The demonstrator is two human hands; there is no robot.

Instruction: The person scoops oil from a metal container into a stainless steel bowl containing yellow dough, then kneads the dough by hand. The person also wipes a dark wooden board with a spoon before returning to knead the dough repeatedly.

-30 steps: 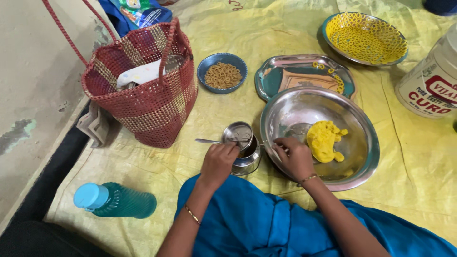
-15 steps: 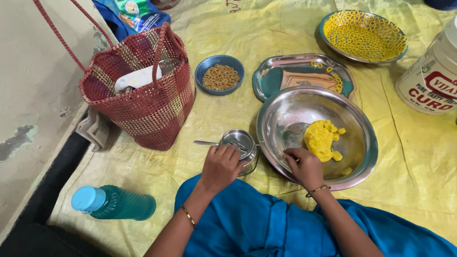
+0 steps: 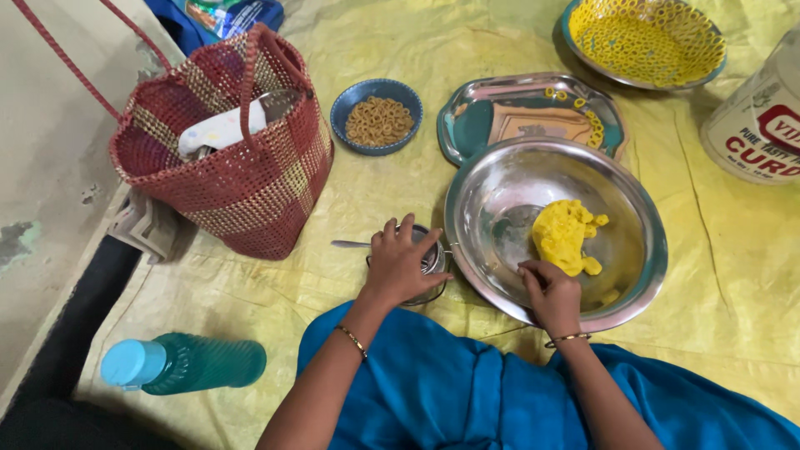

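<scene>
**Hands at the dough bowl and the small cup**

A lump of yellow dough (image 3: 565, 236) sits in the big steel bowl (image 3: 633, 275), soft and uneven, with a few small bits broken off at its lower edge. The right hand (image 3: 552, 292) rests inside the bowl's near rim, fingers curled just below the dough and touching its lower edge; whether it pinches anything I cannot tell. The left hand (image 3: 402, 265) lies spread over a small steel cup (image 3: 433, 260) just beside the bowl, fingers wrapped down around its top. A spoon handle (image 3: 350, 244) pokes out to the left. A red woven basket (image 3: 233, 167) stands near.
</scene>
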